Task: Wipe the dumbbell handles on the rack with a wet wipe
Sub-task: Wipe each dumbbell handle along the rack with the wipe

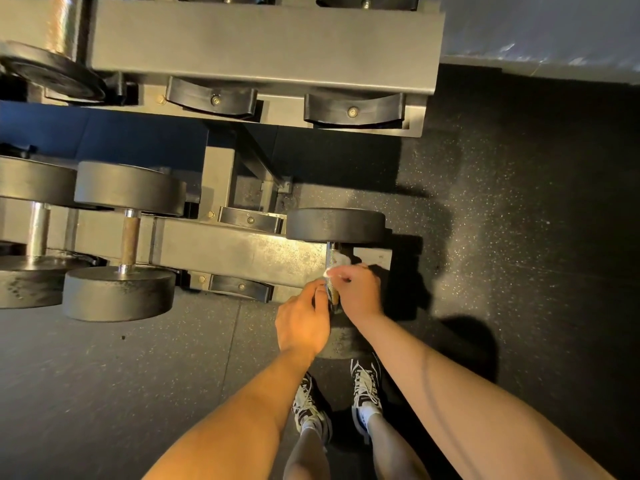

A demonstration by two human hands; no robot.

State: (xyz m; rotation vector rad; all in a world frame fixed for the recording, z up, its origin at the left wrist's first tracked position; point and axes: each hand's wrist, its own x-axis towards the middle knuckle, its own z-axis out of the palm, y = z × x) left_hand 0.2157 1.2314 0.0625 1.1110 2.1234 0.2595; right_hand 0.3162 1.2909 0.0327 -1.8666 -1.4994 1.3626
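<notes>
At nine o'clock, rusty handle (130, 240): brown and rough; we judge it would snag or foul whatever we rub on it next.
Cradle (240, 287): empty, on the rack (225, 247) at eight o'clock of centre; we see no risk here.
Left hand (303, 323): fingers curled against the near part of the handle (330, 259), steadying it; the stretch it covers may go unwiped unless we shift it.
Handle: chrome and knurled, on the dumbbell (336, 225) at the rack's right end, at six o'clock of centre; the knurling could shred thin tissue.
Wipe (341, 261): small white wad pressed to the handle, at eleven o'clock of the right hand (358, 294); it could bunch up or slip out.
Right hand: fingertips pinching the wipe onto the handle; we think too hard a twist might roll the dumbbell off its seat.
Shoes (365, 386): at six o'clock, just below the dumbbell's near head; a dumbbell rolling off would land on our toes.
</notes>
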